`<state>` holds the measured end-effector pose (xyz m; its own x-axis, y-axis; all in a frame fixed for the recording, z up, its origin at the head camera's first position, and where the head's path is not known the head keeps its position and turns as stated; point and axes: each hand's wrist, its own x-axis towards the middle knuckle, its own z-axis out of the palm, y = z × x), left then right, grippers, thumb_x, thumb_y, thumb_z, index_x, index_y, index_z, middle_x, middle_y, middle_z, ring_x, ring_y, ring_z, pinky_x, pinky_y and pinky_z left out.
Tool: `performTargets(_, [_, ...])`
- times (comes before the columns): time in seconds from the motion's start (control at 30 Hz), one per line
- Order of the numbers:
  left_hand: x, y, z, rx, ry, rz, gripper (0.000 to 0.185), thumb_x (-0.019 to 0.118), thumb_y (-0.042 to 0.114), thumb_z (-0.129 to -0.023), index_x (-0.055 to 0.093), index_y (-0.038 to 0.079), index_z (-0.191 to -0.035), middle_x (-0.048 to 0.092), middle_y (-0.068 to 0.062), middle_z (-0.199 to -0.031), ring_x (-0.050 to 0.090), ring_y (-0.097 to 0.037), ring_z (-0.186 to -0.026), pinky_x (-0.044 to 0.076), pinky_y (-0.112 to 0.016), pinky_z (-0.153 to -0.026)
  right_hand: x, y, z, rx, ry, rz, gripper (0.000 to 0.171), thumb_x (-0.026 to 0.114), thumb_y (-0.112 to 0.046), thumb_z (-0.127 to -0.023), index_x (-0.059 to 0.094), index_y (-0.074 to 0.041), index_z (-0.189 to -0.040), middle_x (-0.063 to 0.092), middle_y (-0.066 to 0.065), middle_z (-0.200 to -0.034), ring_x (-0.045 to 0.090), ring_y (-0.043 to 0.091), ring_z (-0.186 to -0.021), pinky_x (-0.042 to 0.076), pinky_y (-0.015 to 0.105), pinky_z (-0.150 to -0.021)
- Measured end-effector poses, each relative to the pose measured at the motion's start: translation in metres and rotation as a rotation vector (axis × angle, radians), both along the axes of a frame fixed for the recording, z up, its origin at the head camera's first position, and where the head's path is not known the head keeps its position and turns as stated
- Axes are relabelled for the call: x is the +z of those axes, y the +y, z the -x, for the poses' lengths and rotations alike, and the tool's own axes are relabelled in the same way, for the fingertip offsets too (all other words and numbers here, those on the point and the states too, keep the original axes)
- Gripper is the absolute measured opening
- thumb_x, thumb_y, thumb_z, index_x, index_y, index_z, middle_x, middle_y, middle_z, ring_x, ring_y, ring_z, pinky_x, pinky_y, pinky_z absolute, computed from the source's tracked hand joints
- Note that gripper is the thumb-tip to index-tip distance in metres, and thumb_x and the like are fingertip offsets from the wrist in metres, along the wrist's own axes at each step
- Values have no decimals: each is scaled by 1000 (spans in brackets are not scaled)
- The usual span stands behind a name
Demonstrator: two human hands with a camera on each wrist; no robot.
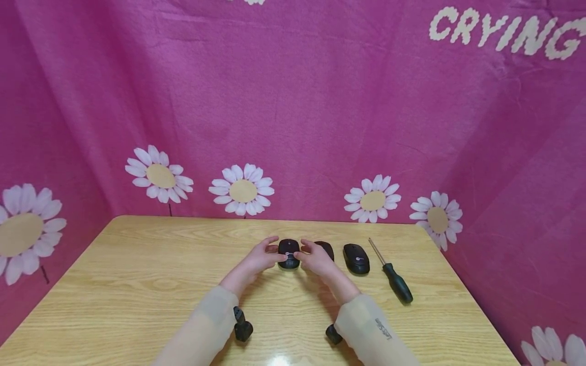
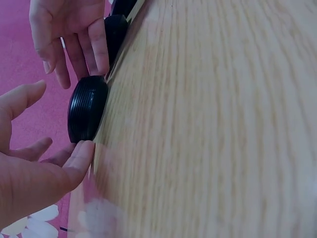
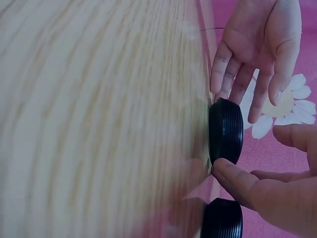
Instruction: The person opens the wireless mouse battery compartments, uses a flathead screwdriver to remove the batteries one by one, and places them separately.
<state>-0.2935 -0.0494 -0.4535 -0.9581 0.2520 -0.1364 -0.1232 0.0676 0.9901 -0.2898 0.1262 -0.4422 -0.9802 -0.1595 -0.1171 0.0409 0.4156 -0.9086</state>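
A black computer mouse [image 1: 289,252] lies on the wooden table [image 1: 151,274], between my two hands. My left hand [image 1: 274,250] is at its left side, fingers spread and nearly straight, with one fingertip [image 2: 83,150] against the mouse's ribbed edge [image 2: 88,108]. From the other side my right hand [image 1: 305,251] touches it, its thumb [image 3: 229,172] on the rim of the mouse [image 3: 226,130] and its fingers [image 2: 99,54] straight along the side. Neither hand wraps around it. A second mouse [image 1: 327,248] sits just behind my right hand, partly hidden.
A third black mouse [image 1: 356,258] lies to the right, then a screwdriver [image 1: 391,273] with a dark green handle. Pink daisy-print fabric [image 1: 293,127] walls in the back and both sides. Small black camera mounts [image 1: 242,328] hang under my wrists.
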Motion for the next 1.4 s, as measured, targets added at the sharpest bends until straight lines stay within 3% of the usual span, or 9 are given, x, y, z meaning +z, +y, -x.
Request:
performTargets(0.4, [-7,-2,7,13,-62,-72,64,63,5,-86,32,-5,-141,39,-29,-141,43,-39,-127,39,-49,-103,-4,-4,0,-25,9,-15,57,59,-11,-90,37,5,-140,45,28,-137,55,33,-116,53,36,-85])
performTargets(0.57, [-8,-2,7,55,-76,-105,61,64,2,-85,36,-7,-139,42,-28,-138,48,-36,-123,44,-46,-99,-3,-6,-1,-53,27,-9,54,60,-10,-90,41,3,-139,50,25,-134,61,26,-104,54,31,-77])
performTargets(0.73, [-9,-2,6,95,-74,-130,57,63,1,-85,40,-9,-136,45,-28,-136,53,-31,-116,50,-42,-92,1,-7,-5,-92,26,91,51,60,-4,-88,45,4,-136,53,26,-130,63,22,-95,55,36,-80])
performTargets(1.0, [-9,-4,3,135,-90,-144,52,64,0,-84,46,-6,-133,48,-26,-133,58,-27,-104,53,-43,-86,4,-6,-11,-88,49,176,53,63,4,-83,48,5,-133,56,25,-127,63,29,-102,56,35,-80])
performTargets(1.2, [-1,-10,0,132,-99,-168,52,63,-1,-84,46,-6,-133,46,-24,-135,59,-25,-100,52,-44,-88,8,-6,-12,-57,107,152,56,68,3,-79,50,4,-132,58,23,-125,65,28,-97,56,32,-77])
performTargets(1.27, [3,-12,-1,124,-98,-157,53,63,0,-85,45,-4,-134,46,-23,-136,59,-24,-99,52,-43,-89,17,-7,-17,-35,121,166,57,67,6,-78,48,6,-132,57,26,-125,65,32,-97,56,36,-78])
performTargets(1.4, [10,-14,-3,125,-84,-136,53,64,0,-84,47,-2,-134,47,-22,-136,62,-22,-94,55,-37,-82,21,-7,-18,-27,140,191,58,67,8,-77,48,7,-132,56,27,-125,65,35,-97,56,37,-77])
